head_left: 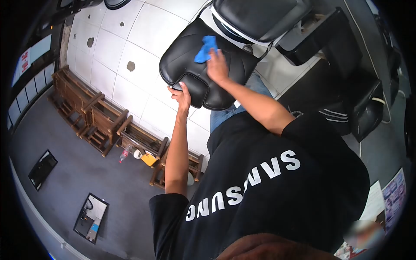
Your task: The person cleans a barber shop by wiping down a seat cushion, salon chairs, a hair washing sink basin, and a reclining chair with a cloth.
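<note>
In the head view, my right hand (218, 67) presses a crumpled blue cloth (206, 49) against a black padded chair back (182, 58). The chair back has stitched seams and a notch holding a smaller padded piece (193, 89). My left hand (182, 96) grips the edge of the chair back beside that notch, with its thumb on top and its fingers curled at the rim. Parts of the left fingers are hidden by the padding.
Beyond the chair back is a black seat (264, 17) with white trim, and a black armrest (310, 41) to its right. Wooden benches (93, 115) line the left wall, with a bottle (125, 154) on them. White floor tiles (143, 56) show dark patches. Mirrors (91, 218) hang on the grey wall.
</note>
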The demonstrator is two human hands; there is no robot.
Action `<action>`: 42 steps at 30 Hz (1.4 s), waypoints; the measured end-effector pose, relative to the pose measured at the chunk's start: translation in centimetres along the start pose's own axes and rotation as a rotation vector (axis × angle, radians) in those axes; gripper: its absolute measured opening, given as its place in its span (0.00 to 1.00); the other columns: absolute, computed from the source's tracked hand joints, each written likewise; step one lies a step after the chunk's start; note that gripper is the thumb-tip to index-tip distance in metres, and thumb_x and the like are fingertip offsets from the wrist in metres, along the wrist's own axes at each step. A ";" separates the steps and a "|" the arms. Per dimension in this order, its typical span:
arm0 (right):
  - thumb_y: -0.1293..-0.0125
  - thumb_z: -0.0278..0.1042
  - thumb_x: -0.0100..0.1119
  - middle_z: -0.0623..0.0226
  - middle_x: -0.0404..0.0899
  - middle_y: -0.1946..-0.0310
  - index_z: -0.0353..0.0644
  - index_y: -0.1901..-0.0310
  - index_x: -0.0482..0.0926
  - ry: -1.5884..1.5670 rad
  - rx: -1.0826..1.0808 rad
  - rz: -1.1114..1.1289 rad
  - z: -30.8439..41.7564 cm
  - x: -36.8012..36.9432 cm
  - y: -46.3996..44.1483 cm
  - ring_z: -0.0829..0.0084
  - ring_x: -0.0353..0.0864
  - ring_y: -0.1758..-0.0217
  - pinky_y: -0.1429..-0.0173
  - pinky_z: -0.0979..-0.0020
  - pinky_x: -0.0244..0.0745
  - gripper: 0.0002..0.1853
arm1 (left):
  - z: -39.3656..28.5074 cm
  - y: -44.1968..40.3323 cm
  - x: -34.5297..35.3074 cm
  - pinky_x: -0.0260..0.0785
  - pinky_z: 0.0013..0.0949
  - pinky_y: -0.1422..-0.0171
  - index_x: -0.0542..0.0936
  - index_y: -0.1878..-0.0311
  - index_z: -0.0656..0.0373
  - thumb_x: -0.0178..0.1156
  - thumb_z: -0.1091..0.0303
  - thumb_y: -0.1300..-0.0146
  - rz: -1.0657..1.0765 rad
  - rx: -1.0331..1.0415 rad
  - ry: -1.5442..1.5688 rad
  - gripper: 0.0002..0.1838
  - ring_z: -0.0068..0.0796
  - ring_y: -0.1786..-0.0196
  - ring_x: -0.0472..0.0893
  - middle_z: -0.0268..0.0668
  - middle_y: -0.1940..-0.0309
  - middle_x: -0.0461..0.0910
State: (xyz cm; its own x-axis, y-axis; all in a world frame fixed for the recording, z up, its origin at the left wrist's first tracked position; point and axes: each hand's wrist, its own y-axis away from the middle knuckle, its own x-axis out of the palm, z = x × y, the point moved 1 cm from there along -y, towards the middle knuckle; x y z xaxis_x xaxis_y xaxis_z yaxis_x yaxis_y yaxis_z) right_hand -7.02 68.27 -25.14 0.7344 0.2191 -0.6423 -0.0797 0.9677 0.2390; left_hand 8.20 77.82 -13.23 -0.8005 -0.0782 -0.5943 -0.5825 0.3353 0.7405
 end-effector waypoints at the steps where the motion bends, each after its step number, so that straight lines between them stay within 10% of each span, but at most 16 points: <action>1: 0.28 0.34 0.55 0.49 0.72 0.30 0.36 0.26 0.65 -0.073 -0.160 0.008 2.1 0.1 1.0 0.39 0.64 0.24 0.22 0.47 0.61 0.30 | 0.4 -0.2 -0.2 0.47 0.60 0.19 0.25 0.18 0.56 0.37 0.17 0.34 0.010 0.004 0.060 0.62 0.71 0.21 0.51 0.72 0.25 0.39; 7: 0.33 0.23 0.55 0.59 0.75 0.31 0.45 0.29 0.70 0.100 -0.724 0.353 -1.5 -9.7 8.3 0.54 0.67 0.24 0.23 0.51 0.64 0.29 | 1.6 -1.4 -0.8 0.42 0.61 0.19 0.25 0.17 0.48 0.30 0.15 0.35 0.117 0.024 0.235 0.59 0.64 0.17 0.42 0.67 0.21 0.34; 11: 0.35 0.24 0.56 0.56 0.78 0.35 0.45 0.35 0.74 0.281 -0.279 0.133 -10.1 -14.9 11.7 0.53 0.72 0.29 0.27 0.52 0.68 0.25 | 0.9 -1.0 -1.1 0.45 0.66 0.19 0.22 0.18 0.45 0.30 0.14 0.37 0.166 -0.010 0.188 0.60 0.67 0.18 0.49 0.66 0.20 0.33; 14: 0.37 0.43 0.55 0.48 0.85 0.46 0.42 0.42 0.80 0.450 0.597 0.387 -24.0 -15.2 15.6 0.47 0.84 0.42 0.36 0.49 0.76 0.24 | 0.8 -1.2 -1.3 0.51 0.66 0.21 0.20 0.19 0.44 0.32 0.13 0.38 0.202 0.013 0.163 0.61 0.67 0.19 0.51 0.65 0.19 0.31; 17: 0.33 0.46 0.51 0.41 0.85 0.50 0.36 0.45 0.84 0.330 0.892 0.176 -24.5 -17.7 22.0 0.46 0.86 0.45 0.41 0.53 0.80 0.25 | 2.0 -3.2 -2.4 0.53 0.75 0.24 0.17 0.20 0.38 0.39 0.10 0.43 0.399 0.069 0.242 0.65 0.65 0.17 0.44 0.57 0.17 0.23; 19: 0.32 0.48 0.51 0.41 0.84 0.48 0.35 0.45 0.83 0.175 0.923 0.019 -23.9 -16.7 24.4 0.45 0.85 0.44 0.39 0.53 0.79 0.26 | 3.4 -4.9 -3.7 0.64 0.69 0.29 0.17 0.20 0.36 0.42 0.16 0.37 0.516 0.203 0.222 0.61 0.65 0.22 0.59 0.54 0.16 0.33; 21: 0.31 0.50 0.51 0.41 0.84 0.47 0.34 0.44 0.82 0.090 0.878 -0.101 -21.5 -16.5 24.8 0.45 0.84 0.43 0.38 0.53 0.77 0.27 | 5.2 -4.9 -6.7 0.68 0.65 0.30 0.16 0.20 0.36 0.42 0.19 0.33 0.748 0.369 0.210 0.59 0.64 0.25 0.66 0.54 0.16 0.40; 25: 0.28 0.53 0.51 0.39 0.83 0.48 0.34 0.42 0.80 0.075 0.638 -0.287 -11.4 -14.4 20.8 0.43 0.83 0.42 0.36 0.50 0.75 0.28 | 13.6 -10.2 -9.8 0.74 0.52 0.35 0.61 0.20 0.55 0.42 0.32 0.23 0.612 0.459 0.089 0.42 0.49 0.36 0.80 0.50 0.28 0.70; 32: 0.29 0.40 0.55 0.38 0.83 0.54 0.34 0.48 0.74 0.141 0.242 -0.152 4.0 -3.9 8.8 0.38 0.84 0.50 0.43 0.42 0.77 0.18 | 29.3 -12.8 -16.5 0.79 0.47 0.45 0.65 0.26 0.63 0.47 0.36 0.24 0.432 0.105 0.067 0.40 0.46 0.43 0.84 0.48 0.35 0.78; 35: 0.31 0.37 0.56 0.38 0.76 0.38 0.34 0.41 0.73 0.136 -0.078 -0.188 7.6 3.2 4.9 0.44 0.74 0.31 0.28 0.51 0.69 0.21 | 31.0 -11.9 -19.4 0.80 0.45 0.48 0.65 0.25 0.60 0.50 0.37 0.24 0.476 -0.010 -0.033 0.39 0.45 0.44 0.84 0.47 0.36 0.78; 42: 0.31 0.46 0.52 0.46 0.64 0.24 0.36 0.28 0.67 0.167 0.199 -0.142 11.8 4.8 0.5 0.46 0.60 0.20 0.18 0.52 0.54 0.33 | 23.7 -20.0 -25.3 0.76 0.33 0.62 0.72 0.31 0.61 0.52 0.42 0.23 0.418 0.220 -0.192 0.33 0.34 0.54 0.85 0.44 0.46 0.84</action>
State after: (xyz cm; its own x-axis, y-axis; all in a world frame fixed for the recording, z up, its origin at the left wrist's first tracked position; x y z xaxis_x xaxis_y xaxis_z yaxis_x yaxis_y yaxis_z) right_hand 4.39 68.33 -19.55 0.6067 0.1165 -0.7864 0.1614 0.9505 0.2654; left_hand 43.44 95.31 -20.43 -0.9063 0.2719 -0.3234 -0.1579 0.4921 0.8561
